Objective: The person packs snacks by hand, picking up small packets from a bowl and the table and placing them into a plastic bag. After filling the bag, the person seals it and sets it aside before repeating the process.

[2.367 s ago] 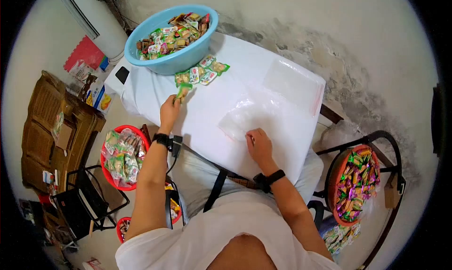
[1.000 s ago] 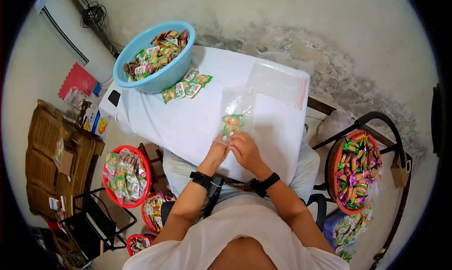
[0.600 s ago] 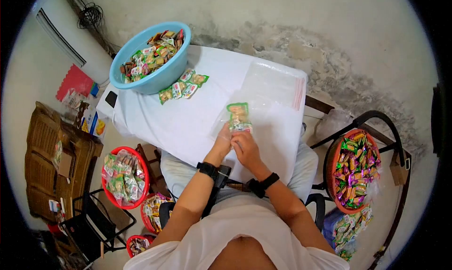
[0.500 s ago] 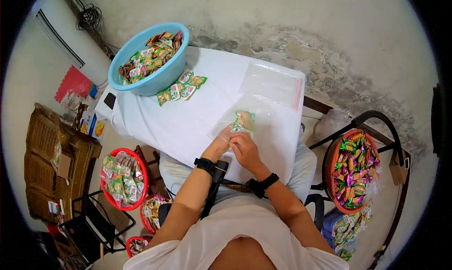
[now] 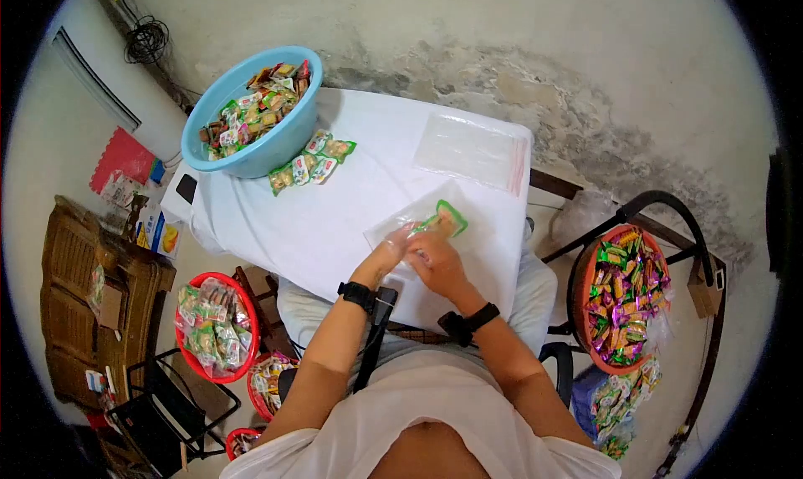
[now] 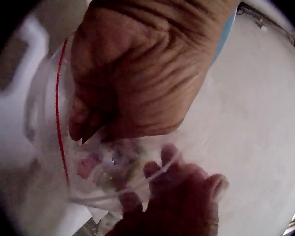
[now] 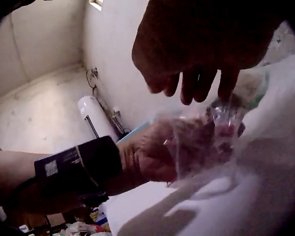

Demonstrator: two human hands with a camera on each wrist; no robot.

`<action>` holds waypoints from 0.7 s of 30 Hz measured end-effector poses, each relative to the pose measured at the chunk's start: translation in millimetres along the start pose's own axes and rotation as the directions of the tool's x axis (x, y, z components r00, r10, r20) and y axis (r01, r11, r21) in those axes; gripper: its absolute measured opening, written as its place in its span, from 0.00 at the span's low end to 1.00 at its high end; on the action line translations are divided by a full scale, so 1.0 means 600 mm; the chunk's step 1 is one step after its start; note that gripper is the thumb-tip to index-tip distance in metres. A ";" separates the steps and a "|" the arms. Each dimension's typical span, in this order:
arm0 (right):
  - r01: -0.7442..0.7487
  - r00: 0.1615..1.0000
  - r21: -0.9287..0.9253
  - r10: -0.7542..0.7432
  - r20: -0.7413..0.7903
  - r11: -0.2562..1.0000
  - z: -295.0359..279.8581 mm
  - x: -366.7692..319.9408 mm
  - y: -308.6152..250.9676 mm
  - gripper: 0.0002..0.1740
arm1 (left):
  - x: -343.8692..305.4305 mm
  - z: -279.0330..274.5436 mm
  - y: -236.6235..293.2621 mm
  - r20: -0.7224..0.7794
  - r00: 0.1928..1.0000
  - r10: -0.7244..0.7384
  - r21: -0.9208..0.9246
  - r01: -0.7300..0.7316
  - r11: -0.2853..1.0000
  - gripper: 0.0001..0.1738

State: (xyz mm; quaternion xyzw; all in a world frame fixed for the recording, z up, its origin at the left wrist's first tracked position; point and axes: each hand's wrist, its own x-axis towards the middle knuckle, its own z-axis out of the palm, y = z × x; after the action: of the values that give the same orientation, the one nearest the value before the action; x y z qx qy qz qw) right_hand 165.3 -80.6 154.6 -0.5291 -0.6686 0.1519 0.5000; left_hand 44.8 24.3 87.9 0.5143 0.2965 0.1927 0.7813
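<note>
Above the white table, my left hand [image 5: 387, 252] reaches inside a clear bag [image 5: 386, 225] and grips a green-edged snack packet [image 5: 452, 217]. Against the bag's outside, my right hand [image 5: 441, 263] lies close by, its fingers bent round the plastic. The left wrist view has my left hand [image 6: 142, 69] at the red-striped opening, with my right hand [image 6: 179, 201] seen below through plastic. From the right wrist, my right hand [image 7: 206, 44] hangs over the packet [image 7: 250, 88] with fingers pointing down; my left hand [image 7: 157, 150] is partly covered by the bag.
A blue basin [image 5: 251, 157] of snacks stands at the table's back left, with several packets [image 5: 314, 161] beside it. Flat clear bags [image 5: 468, 151] lie at the back right. Red baskets [image 5: 253, 328] are on the left; a basket of wrapped sweets [image 5: 627, 299] is on the right.
The left hand has come from the loose packets to the bag and brought one packet into it. Both hands now meet at the bag, and the packet has tilted towards the right.
</note>
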 end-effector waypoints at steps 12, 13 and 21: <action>-0.045 0.893 -0.484 0.253 0.373 0.874 -0.031 0.133 0.175 0.26 | -0.109 -0.006 0.060 0.013 0.995 -0.097 0.114 0.094 0.989 0.22; -0.033 0.848 -0.523 0.301 0.437 0.851 -0.031 0.140 0.172 0.23 | -0.105 -0.013 0.054 0.016 0.995 -0.098 0.118 0.095 0.988 0.22; 0.099 0.746 -0.529 0.289 0.600 0.843 -0.021 0.159 0.178 0.05 | -0.075 -0.013 0.042 -0.022 0.982 -0.186 0.402 0.179 0.898 0.17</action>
State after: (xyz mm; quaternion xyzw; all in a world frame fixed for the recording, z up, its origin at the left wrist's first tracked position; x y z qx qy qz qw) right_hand 240.6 39.4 130.4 -0.5921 -0.7868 0.1646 0.0571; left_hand 6.3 12.5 120.8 0.6353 0.3700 0.0494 0.6761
